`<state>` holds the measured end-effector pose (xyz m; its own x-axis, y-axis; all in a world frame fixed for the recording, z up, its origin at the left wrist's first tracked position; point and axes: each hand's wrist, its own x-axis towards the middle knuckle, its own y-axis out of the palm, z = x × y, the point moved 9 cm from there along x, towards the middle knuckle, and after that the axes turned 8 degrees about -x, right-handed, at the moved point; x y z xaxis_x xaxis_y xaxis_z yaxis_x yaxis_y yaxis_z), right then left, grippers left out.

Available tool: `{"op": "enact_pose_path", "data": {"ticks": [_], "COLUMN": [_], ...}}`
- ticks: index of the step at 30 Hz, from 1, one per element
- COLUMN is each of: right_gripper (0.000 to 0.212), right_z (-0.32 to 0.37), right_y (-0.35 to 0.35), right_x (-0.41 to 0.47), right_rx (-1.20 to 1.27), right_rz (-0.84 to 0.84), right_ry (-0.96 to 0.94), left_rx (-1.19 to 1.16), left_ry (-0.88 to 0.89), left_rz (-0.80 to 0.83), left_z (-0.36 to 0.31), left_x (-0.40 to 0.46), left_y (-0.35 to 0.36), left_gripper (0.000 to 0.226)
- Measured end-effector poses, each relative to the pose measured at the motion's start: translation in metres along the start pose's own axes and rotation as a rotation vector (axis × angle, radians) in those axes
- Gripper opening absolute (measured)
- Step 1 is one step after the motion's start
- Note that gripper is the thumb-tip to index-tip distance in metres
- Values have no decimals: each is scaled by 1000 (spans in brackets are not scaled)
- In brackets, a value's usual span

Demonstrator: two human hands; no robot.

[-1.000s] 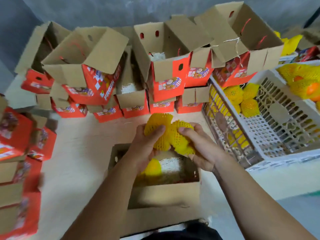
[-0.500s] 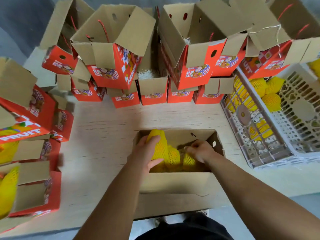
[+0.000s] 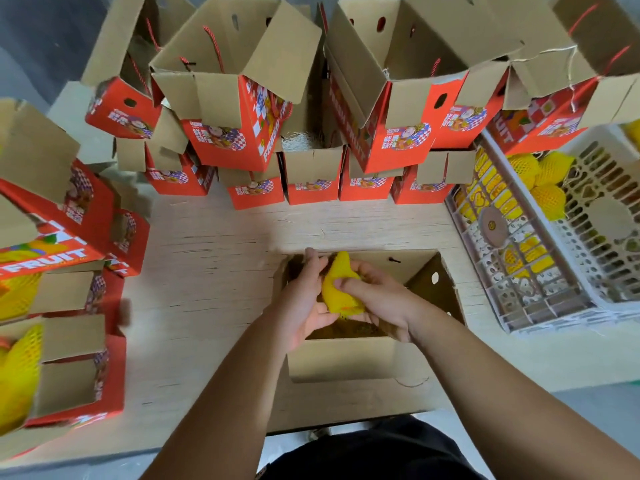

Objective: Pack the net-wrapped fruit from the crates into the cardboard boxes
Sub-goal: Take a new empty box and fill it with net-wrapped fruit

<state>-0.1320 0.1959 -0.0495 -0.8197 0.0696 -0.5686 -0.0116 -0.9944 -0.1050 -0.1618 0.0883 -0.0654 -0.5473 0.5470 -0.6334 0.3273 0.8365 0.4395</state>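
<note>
An open cardboard box [image 3: 356, 362] stands on the wooden table in front of me. Over its opening I hold one fruit in yellow foam net [image 3: 337, 285] between both hands. My left hand [image 3: 304, 299] lies against its left side with fingers mostly straight. My right hand [image 3: 377, 299] grips it from the right, thumb across the net. The box's inside is mostly hidden by my hands. More netted fruit [image 3: 540, 178] lies in the white plastic crate [image 3: 561, 306] at the right.
Red-and-brown fruit boxes [image 3: 239, 98] with raised flaps are stacked along the table's far side. More boxes, some holding yellow netted fruit [image 3: 17, 379], stand at the left. Bare table [image 3: 207, 258] lies between the stacks and my box.
My hands carried the netted fruit down into the box, then came together. They now hold a single fruit above the opening. The view tilted further downward.
</note>
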Motion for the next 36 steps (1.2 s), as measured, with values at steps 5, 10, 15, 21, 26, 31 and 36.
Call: {"op": "enact_pose_path", "data": {"ticks": [5, 10, 15, 21, 26, 31, 36], "right_gripper": [46, 48, 39, 46, 33, 13, 7], "right_z": [-13, -26, -28, -40, -27, 38, 52], "right_y": [-12, -4, 54, 103, 110, 19, -114], "right_x": [5, 11, 23, 52, 51, 4, -49], "right_rx": [-17, -168, -945, -1544, -1438, -877, -633], "right_rz": [-178, -138, 281, 422, 357, 29, -410], "right_ry": [-20, 92, -40, -146, -179, -440, -555], "left_rx": [779, 1025, 977, 948, 1208, 1303, 967], "left_ry": [697, 609, 791, 820, 696, 856, 917], "left_rz": [-382, -386, -485, -535, -621, -612, -197], "left_z": [-71, -56, -41, -30, -47, -66, -58], "left_x": [-31, -15, -33, -54, -40, -42, 1], "left_y": [-24, -60, -59, -57, -50, 7, 116], "left_gripper": [21, 56, 50, 49, 52, 25, 25]}}
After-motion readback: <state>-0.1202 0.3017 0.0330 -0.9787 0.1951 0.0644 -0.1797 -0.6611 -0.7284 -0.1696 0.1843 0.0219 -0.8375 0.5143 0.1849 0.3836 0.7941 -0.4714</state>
